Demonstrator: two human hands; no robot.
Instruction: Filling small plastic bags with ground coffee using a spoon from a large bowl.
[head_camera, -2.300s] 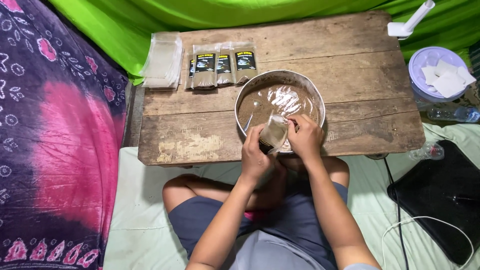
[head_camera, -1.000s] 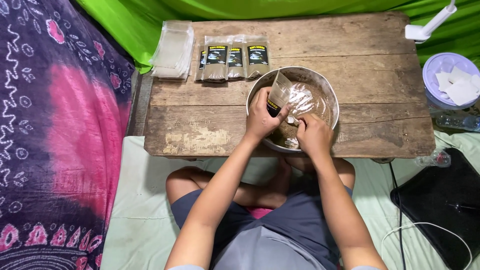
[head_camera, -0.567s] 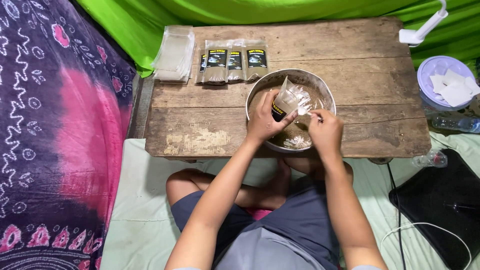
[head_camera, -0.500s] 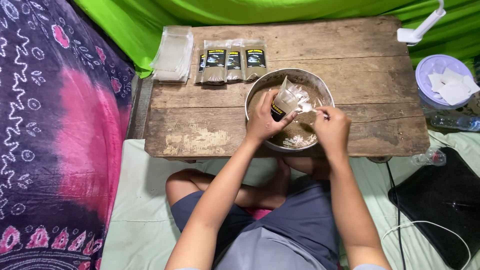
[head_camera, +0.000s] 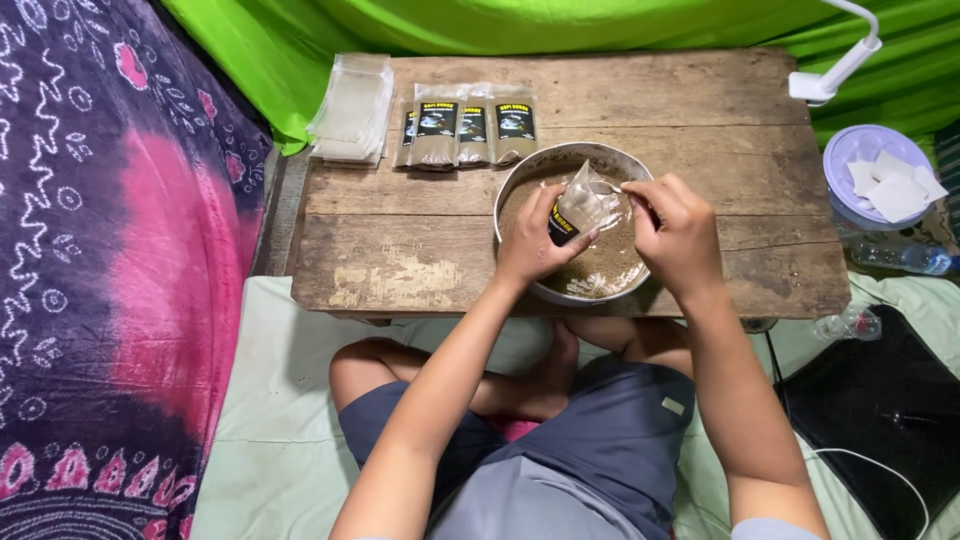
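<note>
Since a moment ago your right hand (head_camera: 678, 232) has come in from the bowl's near edge and is now meeting the mouth of the clear sachet (head_camera: 578, 207) that your left hand has been keeping tilted over the powder.

Going left to right: a stack of empty clear pouches (head_camera: 352, 110) is lying at the far left of the wooden counter (head_camera: 400, 250), and just beside it three filled sachets with dark labels (head_camera: 466, 126) are lying side by side. Next your left hand (head_camera: 533, 242) is pinching the sachet by its lower, labelled end, above the metal bowl (head_camera: 520, 180) of brown powder. Your right hand is clenching around a small spoon (head_camera: 606, 187) whose tip is reaching the pouch opening.

You are handling a thin, light, floppy film bag; it looks slick and likely to collapse or fold shut, so holding it at the stiffer labelled band, as you are doing, seems the safest place. Squeezing higher up would probably close the mouth and spill powder. Well apart on the right, a lidded plastic tub (head_camera: 851, 160) is sitting off the counter.
</note>
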